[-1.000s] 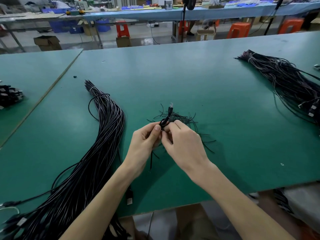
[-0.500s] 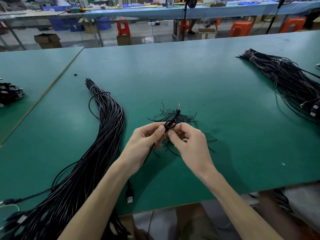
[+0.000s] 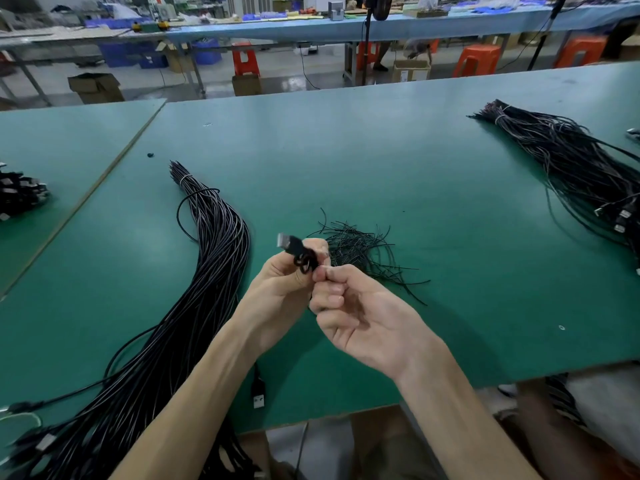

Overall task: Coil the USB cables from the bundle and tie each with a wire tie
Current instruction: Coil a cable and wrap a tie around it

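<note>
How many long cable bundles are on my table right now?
2. The left bundle runs toward the near edge; the right bundle lies far right, cut off by the frame. A dark pile on the neighbouring table is unclear.

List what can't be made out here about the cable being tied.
Head view only.
- Coiled USB cable: motion-blurred and wrapped by the left hand; loop count unreadable.
- Any wire tie on it: too thin, hidden behind the right hand fingers.
- Left cable bundle: near end cut off by frame edge.
</note>
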